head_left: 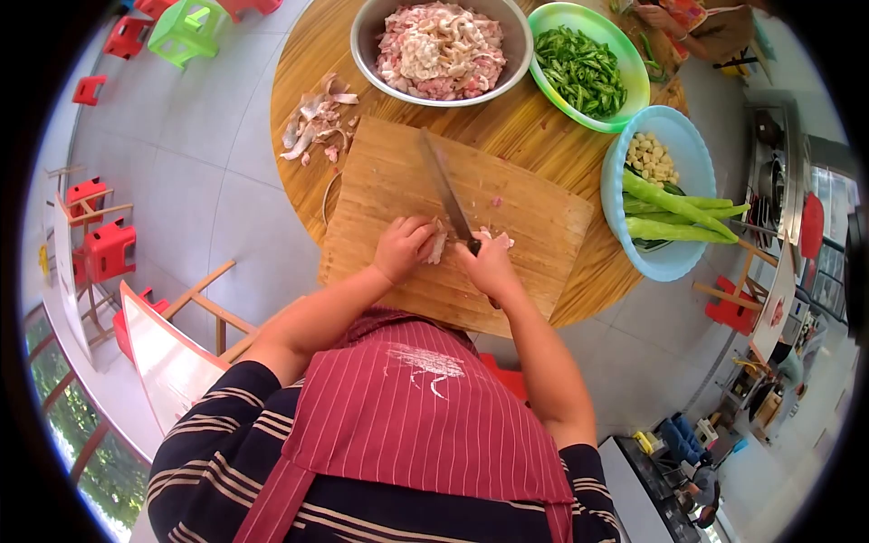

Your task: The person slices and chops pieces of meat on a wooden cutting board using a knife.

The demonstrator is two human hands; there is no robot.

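My right hand (490,267) is closed around the handle of a knife (445,185), whose blade points away from me over the wooden cutting board (534,213). To its left, my left hand (405,247) presses curled fingers on a piece of meat (438,242) lying on the board. Small pale scraps (500,238) lie beside my right hand. Beyond the board stands a metal bowl (364,56) heaped with chopped raw meat (441,50). Meat trimmings (317,119) sit on the table left of the board.
On the round wooden table (299,63) are a green bowl (638,77) of cut green peppers (579,72) and a blue bowl (670,262) with garlic cloves (650,158) and long green peppers (679,208). Another person's hand (658,16) shows at the far right. Red stools (109,249) stand left.
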